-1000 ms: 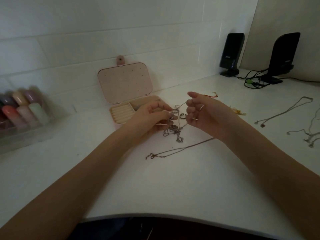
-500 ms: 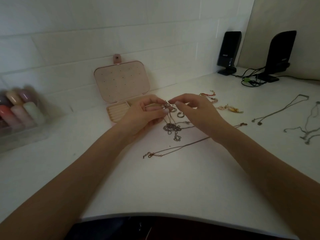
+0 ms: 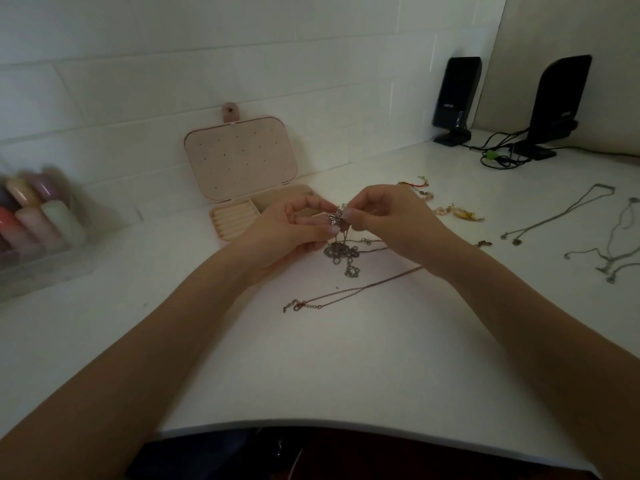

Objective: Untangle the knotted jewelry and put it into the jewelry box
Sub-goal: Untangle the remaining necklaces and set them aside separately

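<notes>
A knot of silver chains (image 3: pixel 341 252) hangs from my fingers down to the white table, its top bunched between both hands. My left hand (image 3: pixel 294 230) pinches the bunch from the left, and my right hand (image 3: pixel 388 216) pinches it from the right, fingertips almost touching. A thin rose-coloured chain (image 3: pixel 346 292) trails from under my right hand toward the front left, ending in a clasp. The pink jewelry box (image 3: pixel 228 223) stands open just behind my left hand, lid upright against the wall.
Loose silver necklaces (image 3: pixel 561 213) and more chains (image 3: pixel 616 251) lie at the right. Small coloured bracelets (image 3: pixel 457 212) sit behind my right hand. Two black speakers (image 3: pixel 455 98) with cables stand at the back right. A clear case of pastel bottles (image 3: pixel 41 216) is at the left.
My hands have come together from a spread-apart hold; both now pinch the top of the knot close in front of the box. The dangling chains have shortened into a heap on the table.
</notes>
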`<action>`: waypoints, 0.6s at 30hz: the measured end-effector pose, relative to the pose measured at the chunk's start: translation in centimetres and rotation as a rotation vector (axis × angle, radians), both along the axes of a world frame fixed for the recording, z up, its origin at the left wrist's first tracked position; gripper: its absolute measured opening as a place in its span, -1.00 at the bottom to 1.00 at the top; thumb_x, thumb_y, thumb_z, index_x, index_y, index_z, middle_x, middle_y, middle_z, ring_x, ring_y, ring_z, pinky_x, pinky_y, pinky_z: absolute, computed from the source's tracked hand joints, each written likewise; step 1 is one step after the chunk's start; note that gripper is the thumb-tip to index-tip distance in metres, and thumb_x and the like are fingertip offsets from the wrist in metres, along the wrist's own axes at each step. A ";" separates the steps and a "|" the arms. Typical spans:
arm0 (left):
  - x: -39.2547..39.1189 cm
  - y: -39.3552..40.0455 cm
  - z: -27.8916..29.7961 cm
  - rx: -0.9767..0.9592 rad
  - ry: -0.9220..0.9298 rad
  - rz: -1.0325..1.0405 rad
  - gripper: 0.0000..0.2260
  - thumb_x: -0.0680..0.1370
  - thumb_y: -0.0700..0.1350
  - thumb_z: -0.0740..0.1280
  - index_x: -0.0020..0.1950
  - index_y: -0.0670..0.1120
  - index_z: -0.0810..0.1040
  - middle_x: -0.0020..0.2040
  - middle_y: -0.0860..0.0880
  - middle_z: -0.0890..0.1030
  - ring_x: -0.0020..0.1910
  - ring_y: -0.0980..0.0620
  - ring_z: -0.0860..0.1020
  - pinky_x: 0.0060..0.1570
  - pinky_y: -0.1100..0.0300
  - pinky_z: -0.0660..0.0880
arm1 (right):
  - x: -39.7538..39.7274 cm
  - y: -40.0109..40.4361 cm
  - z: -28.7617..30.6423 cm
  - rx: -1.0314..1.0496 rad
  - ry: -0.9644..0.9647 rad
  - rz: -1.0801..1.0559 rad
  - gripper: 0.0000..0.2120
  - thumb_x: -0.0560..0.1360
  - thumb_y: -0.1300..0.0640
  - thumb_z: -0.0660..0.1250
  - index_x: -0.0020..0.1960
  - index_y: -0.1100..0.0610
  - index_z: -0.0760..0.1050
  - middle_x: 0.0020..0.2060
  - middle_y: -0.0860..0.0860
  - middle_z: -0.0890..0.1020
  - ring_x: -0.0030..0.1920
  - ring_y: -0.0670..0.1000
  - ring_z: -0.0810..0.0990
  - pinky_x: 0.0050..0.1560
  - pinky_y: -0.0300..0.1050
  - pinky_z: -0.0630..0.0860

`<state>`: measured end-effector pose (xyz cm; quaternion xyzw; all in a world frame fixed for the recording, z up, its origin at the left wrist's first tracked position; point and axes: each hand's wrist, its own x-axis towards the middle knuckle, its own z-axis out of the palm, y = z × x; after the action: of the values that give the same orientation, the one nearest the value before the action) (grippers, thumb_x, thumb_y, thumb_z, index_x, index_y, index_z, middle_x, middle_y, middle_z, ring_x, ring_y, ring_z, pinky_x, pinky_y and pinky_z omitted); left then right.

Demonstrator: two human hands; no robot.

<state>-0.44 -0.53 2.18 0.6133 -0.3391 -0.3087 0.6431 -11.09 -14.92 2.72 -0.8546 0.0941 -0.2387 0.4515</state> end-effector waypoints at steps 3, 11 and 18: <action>0.3 0.1 -0.1 0.034 0.010 -0.020 -0.75 0.46 -0.42 0.36 0.04 -0.14 0.56 -0.15 -0.12 0.64 -0.25 0.11 0.56 -0.22 0.33 0.52 | -0.1 -0.6 0.0 -0.227 0.048 0.003 -0.92 0.50 0.10 0.38 -0.12 0.10 0.60 -0.22 0.03 0.66 -0.16 0.00 0.59 -0.04 -0.14 0.45; 0.3 0.0 -0.1 0.056 -0.027 -0.017 -0.64 0.51 -0.43 0.28 0.22 -0.10 0.55 -0.01 0.04 0.69 -0.27 0.18 0.50 -0.35 0.36 0.42 | 0.0 -0.3 -0.3 -0.183 0.046 0.007 -0.88 0.53 0.09 0.35 -0.07 0.15 0.55 -0.19 0.10 0.66 -0.12 0.09 0.60 -0.06 -0.12 0.48; 0.2 -0.3 -0.7 0.049 -0.324 0.135 -0.65 0.32 -0.07 0.57 0.00 -0.13 0.55 -0.16 -0.04 0.67 -0.25 0.11 0.57 -0.22 0.21 0.50 | 0.1 0.3 0.0 0.038 0.024 0.028 -0.80 0.54 0.13 0.34 -0.01 0.29 0.54 -0.23 0.11 0.69 -0.17 0.05 0.69 0.06 0.03 0.59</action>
<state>-0.27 -0.85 1.51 0.6917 -0.3887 -0.1700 0.5844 -11.04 -14.65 2.69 -0.8498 0.0919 -0.2202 0.4700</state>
